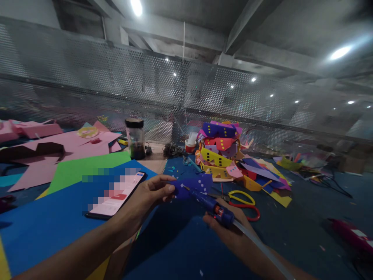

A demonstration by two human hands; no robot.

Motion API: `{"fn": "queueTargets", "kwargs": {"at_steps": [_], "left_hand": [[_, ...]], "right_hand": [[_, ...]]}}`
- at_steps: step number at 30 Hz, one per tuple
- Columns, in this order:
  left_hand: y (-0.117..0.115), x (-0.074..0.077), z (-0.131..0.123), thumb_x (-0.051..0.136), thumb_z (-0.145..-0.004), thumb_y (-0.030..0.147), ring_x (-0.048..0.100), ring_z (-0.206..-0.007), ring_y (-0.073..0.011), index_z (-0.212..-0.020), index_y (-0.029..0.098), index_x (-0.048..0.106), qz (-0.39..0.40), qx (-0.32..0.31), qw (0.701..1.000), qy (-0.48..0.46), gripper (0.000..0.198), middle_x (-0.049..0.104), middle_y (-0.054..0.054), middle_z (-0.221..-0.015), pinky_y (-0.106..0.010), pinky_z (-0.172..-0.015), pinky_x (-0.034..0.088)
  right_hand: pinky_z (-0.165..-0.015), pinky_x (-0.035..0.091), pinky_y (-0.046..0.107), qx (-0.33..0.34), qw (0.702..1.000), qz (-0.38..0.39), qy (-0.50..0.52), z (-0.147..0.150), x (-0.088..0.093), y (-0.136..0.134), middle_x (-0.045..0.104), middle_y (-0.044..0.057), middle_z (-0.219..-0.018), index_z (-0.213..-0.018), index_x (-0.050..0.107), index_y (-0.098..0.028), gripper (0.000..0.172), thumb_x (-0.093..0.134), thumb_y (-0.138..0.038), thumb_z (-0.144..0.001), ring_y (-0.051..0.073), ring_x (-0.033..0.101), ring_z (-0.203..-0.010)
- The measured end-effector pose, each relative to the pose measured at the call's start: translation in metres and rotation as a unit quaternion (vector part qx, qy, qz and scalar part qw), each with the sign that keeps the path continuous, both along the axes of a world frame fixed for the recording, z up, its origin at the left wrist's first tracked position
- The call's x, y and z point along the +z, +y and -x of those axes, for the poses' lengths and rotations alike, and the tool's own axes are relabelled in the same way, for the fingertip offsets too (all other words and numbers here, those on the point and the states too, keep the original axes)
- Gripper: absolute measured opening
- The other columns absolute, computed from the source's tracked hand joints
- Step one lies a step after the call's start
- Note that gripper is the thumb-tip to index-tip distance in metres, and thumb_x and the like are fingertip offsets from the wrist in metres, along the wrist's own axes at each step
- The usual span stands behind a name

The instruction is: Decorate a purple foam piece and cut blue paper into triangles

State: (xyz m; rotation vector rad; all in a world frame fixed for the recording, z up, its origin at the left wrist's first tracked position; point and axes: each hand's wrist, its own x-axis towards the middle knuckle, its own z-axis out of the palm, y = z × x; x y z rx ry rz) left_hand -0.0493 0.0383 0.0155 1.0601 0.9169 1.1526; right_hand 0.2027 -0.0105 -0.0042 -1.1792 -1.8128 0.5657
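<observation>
Between thumb and fingers, my left hand (159, 188) pinches the left end of a dark blue-purple paper piece (205, 181) dotted with small pale squares. My right hand (230, 229) is wrapped around a blue hot glue gun (208, 203), whose long clear glue stick (259, 245) trails out of the back. The gun's nozzle points at the paper, close to its surface; whether they touch I cannot tell. Just beyond my right hand lie scissors (241, 197) with one yellow and one red handle loop.
A phone (116, 200) rests on blue paper sheets (52, 217) at left. Behind stand a dark-lidded jar (135, 138) and a stack of colourful paper pieces (218, 151). Paper scraps (265, 175) lie right of the stack, a magenta tool (352, 235) at far right. A perforated metal screen (163, 89) borders the back.
</observation>
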Motion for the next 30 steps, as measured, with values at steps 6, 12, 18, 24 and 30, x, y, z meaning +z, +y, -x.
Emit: {"fn": "queueTargets", "kwargs": {"at_steps": [6,12,18,24,30], "left_hand": [[-0.0001,-0.0004,-0.0009,0.084,-0.075,0.032,0.058,-0.073,-0.0114,-0.101,0.021,0.072,-0.006,-0.008,1.000,0.017,0.031,0.068,0.001,-0.084,-0.022,-0.069,0.044],[-0.0020,-0.0009,0.0001,0.083,-0.076,0.033,0.058,-0.073,-0.0121,-0.102,0.022,0.071,-0.011,-0.017,1.000,0.020,0.030,0.067,0.001,-0.083,-0.024,-0.071,0.043],[-0.0022,-0.0007,0.0011,0.082,-0.077,0.033,0.059,-0.076,-0.0127,-0.102,0.022,0.071,-0.017,-0.024,0.999,0.023,0.030,0.068,0.000,-0.086,-0.024,-0.071,0.043],[-0.0013,-0.0017,0.0003,0.083,-0.077,0.033,0.058,-0.073,-0.0117,-0.101,0.022,0.072,-0.017,-0.023,0.999,0.021,0.029,0.067,0.001,-0.083,-0.023,-0.069,0.043],[-0.0007,-0.0020,0.0004,0.083,-0.076,0.034,0.058,-0.074,-0.0130,-0.102,0.021,0.071,-0.012,-0.020,0.999,0.025,0.031,0.067,0.000,-0.084,-0.024,-0.070,0.043]], "right_hand": [[-0.057,0.048,0.026,0.000,1.000,0.006,-0.014,-0.0009,-0.0009,0.0020,0.060,-0.002,-0.069,-0.087,0.065,-0.023,0.028,0.061,-0.050,-0.091,0.016,0.055,-0.062],[-0.057,0.048,0.026,0.022,0.999,0.024,-0.001,0.0002,-0.0011,0.0021,0.061,-0.001,-0.069,-0.089,0.065,-0.022,0.029,0.060,-0.051,-0.091,0.017,0.057,-0.063],[-0.060,0.049,0.028,0.008,1.000,0.019,0.002,0.0013,0.0004,0.0007,0.061,-0.001,-0.071,-0.088,0.066,-0.022,0.028,0.062,-0.050,-0.090,0.017,0.058,-0.065],[-0.056,0.044,0.024,0.048,0.998,0.040,-0.009,-0.0014,0.0051,0.0038,0.056,-0.003,-0.069,-0.085,0.062,-0.022,0.027,0.061,-0.048,-0.091,0.014,0.051,-0.060],[-0.055,0.041,0.024,0.054,0.997,0.048,0.000,-0.0009,0.0051,0.0039,0.051,-0.004,-0.068,-0.082,0.059,-0.022,0.027,0.062,-0.047,-0.091,0.013,0.045,-0.059]]}}
